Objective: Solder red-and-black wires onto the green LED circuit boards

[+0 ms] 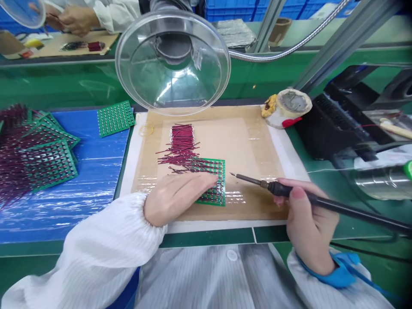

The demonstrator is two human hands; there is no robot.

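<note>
My left hand (pixel 180 195) lies flat, fingers stretched out, over a green circuit board (pixel 220 198) and covers its left part. Dark red wires stick out from the board's upper left side, beside and partly under the hand. Just above lies a bundle of dark red wires (pixel 182 136) with pale ends. In my right hand (pixel 311 223) is a soldering iron (pixel 347 208), gripped around its black handle. The iron's tip points left and is a short way right of the board, apart from it. Beneath everything is a brown cardboard mat (pixel 251 146).
A clear round lamp shade (pixel 174 96) hangs over the mat's far side. Wired boards (pixel 53 165) are piled on a blue sheet (pixel 96 184), near another board (pixel 116 119). A tin with yellow sponge (pixel 292 103) stands far right. Beyond the partition are another person's hands (pixel 79 19).
</note>
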